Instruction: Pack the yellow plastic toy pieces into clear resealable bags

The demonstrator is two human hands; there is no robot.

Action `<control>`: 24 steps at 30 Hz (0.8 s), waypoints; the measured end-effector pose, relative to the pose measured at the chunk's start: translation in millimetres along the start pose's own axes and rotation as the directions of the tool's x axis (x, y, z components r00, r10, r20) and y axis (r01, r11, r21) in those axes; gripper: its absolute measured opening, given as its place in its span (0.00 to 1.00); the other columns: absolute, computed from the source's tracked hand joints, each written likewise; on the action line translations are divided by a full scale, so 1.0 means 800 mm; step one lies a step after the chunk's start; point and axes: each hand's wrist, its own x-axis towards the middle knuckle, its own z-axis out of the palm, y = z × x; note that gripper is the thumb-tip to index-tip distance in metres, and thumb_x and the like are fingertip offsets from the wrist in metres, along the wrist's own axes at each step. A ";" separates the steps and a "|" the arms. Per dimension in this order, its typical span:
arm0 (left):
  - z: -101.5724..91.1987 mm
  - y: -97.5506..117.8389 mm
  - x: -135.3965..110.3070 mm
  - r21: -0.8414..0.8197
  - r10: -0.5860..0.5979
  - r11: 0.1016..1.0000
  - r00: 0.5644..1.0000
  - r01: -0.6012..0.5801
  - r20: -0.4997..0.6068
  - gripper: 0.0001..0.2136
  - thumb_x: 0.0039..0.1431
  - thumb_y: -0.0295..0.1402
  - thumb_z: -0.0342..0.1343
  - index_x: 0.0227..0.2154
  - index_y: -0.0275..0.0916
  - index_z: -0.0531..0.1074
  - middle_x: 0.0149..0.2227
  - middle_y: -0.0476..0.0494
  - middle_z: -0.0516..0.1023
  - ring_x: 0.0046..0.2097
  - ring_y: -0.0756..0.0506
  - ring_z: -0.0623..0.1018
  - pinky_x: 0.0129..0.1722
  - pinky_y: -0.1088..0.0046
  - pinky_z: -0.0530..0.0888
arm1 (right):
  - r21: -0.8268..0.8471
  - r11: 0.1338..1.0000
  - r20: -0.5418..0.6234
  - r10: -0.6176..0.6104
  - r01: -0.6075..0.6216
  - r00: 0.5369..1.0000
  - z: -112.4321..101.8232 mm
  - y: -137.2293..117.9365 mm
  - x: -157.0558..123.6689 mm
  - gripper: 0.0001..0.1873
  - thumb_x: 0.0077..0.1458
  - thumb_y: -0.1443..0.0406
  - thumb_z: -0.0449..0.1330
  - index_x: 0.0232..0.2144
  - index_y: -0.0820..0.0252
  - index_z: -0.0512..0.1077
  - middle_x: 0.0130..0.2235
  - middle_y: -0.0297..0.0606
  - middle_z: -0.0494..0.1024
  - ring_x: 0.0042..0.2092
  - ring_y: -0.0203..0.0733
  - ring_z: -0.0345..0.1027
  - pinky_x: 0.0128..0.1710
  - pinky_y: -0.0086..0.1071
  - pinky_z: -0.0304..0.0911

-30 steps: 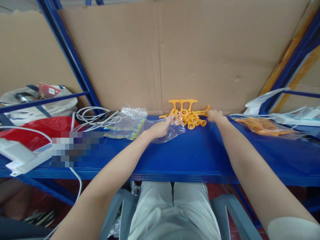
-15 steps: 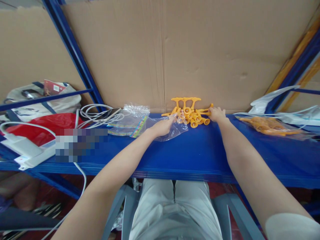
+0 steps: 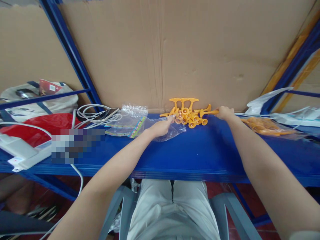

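Note:
A heap of yellow plastic pieces with flared, cup-like ends (image 3: 192, 124) lies at the back of the blue shelf, against the cardboard. Just left of it, my left hand (image 3: 161, 128) is closed on a clear plastic bag (image 3: 175, 134), whose film spreads beneath and beside the fingers. My right hand (image 3: 226, 113) grips one end of a yellow plastic piece (image 3: 210, 112), which stretches leftward to the heap's right side. A yellow piece with a long bar and several stems (image 3: 184, 99) leans on the cardboard behind the heap.
More clear bags with a colourful strip (image 3: 138, 127) lie left of my left hand. Farther left are coiled white cables (image 3: 96, 108), a red bag (image 3: 62, 121) and a white power strip (image 3: 27, 155). A filled bag of yellow pieces (image 3: 266, 126) sits at right.
My right hand has moved right, drawing a yellow piece partly out from the heap. My left hand has stayed at the bag. The view has shifted slightly.

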 end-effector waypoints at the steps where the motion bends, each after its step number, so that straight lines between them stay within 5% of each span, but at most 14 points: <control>1: 0.001 -0.001 0.001 -0.004 0.002 1.000 1.000 -0.002 -0.001 0.24 0.58 0.22 0.42 0.59 0.35 0.52 0.51 0.32 0.74 0.51 0.41 0.76 0.45 0.69 0.71 | 0.031 0.999 -0.001 0.024 -0.024 1.000 -0.007 0.001 0.001 0.20 0.51 0.62 0.58 0.48 0.56 0.75 0.45 0.49 0.77 0.48 0.55 0.69 0.47 0.49 0.61; 3: 0.003 -0.003 0.002 -0.013 0.006 1.000 1.000 -0.006 -0.011 0.23 0.59 0.22 0.41 0.59 0.35 0.53 0.51 0.32 0.74 0.51 0.41 0.76 0.45 0.69 0.71 | 0.133 0.990 -0.032 0.048 -0.043 0.998 -0.022 -0.001 0.002 0.23 0.52 0.61 0.58 0.51 0.58 0.73 0.47 0.49 0.76 0.48 0.54 0.69 0.46 0.45 0.62; 7: 0.005 -0.004 0.002 -0.031 0.021 0.999 0.999 -0.022 -0.034 0.26 0.58 0.21 0.40 0.61 0.35 0.51 0.51 0.33 0.75 0.51 0.43 0.76 0.47 0.69 0.70 | 0.359 0.926 -0.163 -0.058 0.114 0.985 -0.052 -0.021 -0.011 0.25 0.53 0.60 0.58 0.52 0.65 0.71 0.45 0.50 0.77 0.42 0.48 0.71 0.40 0.37 0.65; 11: 0.001 -0.001 0.002 -0.030 0.009 0.999 0.999 -0.010 -0.041 0.27 0.57 0.21 0.41 0.62 0.35 0.50 0.51 0.34 0.75 0.52 0.42 0.75 0.48 0.68 0.70 | 0.457 0.839 -0.079 -0.292 0.295 0.953 -0.076 -0.051 -0.039 0.24 0.51 0.58 0.60 0.49 0.66 0.73 0.36 0.42 0.79 0.30 0.40 0.70 0.31 0.33 0.65; 16: -0.002 0.000 0.001 -0.018 -0.009 1.000 0.995 0.007 -0.095 0.25 0.60 0.22 0.42 0.61 0.36 0.52 0.54 0.35 0.72 0.55 0.42 0.73 0.49 0.69 0.69 | 0.381 0.766 0.004 -0.561 0.518 0.828 -0.092 -0.081 -0.069 0.16 0.47 0.62 0.62 0.40 0.61 0.78 0.33 0.35 0.79 0.31 0.38 0.70 0.32 0.29 0.64; 24: -0.007 0.002 0.001 0.028 -0.025 0.999 0.995 0.028 -0.098 0.23 0.64 0.24 0.41 0.61 0.36 0.53 0.53 0.33 0.73 0.54 0.41 0.74 0.49 0.68 0.70 | 0.305 0.673 -0.079 -0.687 0.674 0.722 -0.097 -0.106 -0.089 0.14 0.48 0.66 0.60 0.39 0.59 0.78 0.37 0.37 0.80 0.37 0.40 0.72 0.37 0.30 0.63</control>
